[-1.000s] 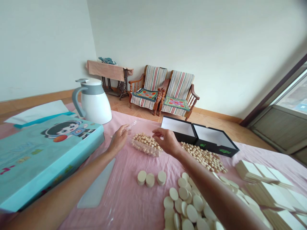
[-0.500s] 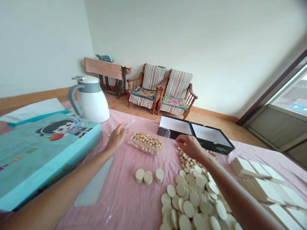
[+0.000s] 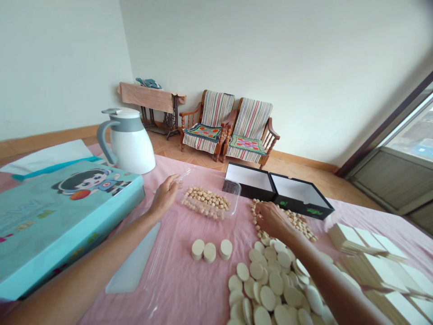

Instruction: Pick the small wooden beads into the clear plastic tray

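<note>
Since the half-second-earlier frame, the right hand (image 3: pixel 272 220) has dropped lower onto the loose pile of small wooden pieces (image 3: pixel 302 224); the left hand (image 3: pixel 166 194) stays at the clear tray (image 3: pixel 238 202). Left grip: closed on the tray's left end. Right grip: fingers bent down among the pieces; cannot tell whether any are caught. Tray rests on the pink-covered bench (image 3: pixel 179 289), tilt unclear, with a layer of similar pieces (image 3: pixel 207 197) inside. Pile lies between the black box (image 3: pixel 301 203) and the pale discs (image 3: pixel 270 284).

Technique, my judgement: rake with curled fingertips and take a modest cluster, since small pieces probably slip from an overfull grip. Work clear of the discs to avoid mixing. Keep left-hand pressure light; thin plastic likely flexes.
</note>
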A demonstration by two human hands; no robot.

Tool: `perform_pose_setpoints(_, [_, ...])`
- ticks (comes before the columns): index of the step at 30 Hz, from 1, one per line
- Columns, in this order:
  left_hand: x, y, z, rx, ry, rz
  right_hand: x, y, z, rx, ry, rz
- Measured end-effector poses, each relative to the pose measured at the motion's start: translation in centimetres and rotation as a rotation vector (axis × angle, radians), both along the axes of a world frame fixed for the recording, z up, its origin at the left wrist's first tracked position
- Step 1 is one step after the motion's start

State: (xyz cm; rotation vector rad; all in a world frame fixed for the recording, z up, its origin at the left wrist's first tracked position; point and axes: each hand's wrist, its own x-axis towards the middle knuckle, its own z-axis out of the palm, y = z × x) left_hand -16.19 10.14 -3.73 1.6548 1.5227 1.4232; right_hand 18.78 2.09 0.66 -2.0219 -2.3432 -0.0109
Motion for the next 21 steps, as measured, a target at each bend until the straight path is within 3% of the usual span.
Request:
perform_pose_setpoints(6, [0.0, 0.1, -0.1, 0.0, -0.042, -0.028, -3.4, 1.3, 2.8, 0.309, 0.408, 0.167])
perform_pose_setpoints(12, [0.3, -0.2, 0.4, -0.016, -0.035, -0.03, -7.6, 2.1, 3.6, 0.325, 0.581, 0.332])
perform_pose_setpoints(17, [0.1, 0.0, 0.0, -0.011, -0.029, -0.035, -6.2, 1.5, 4.2, 0.366, 0.63, 0.278])
perform_pose_setpoints(21, [-0.1, 0.3, -0.4, -0.001, -0.033, -0.034, -3.1, 0.7, 3.6, 0.253, 0.443, 0.149])
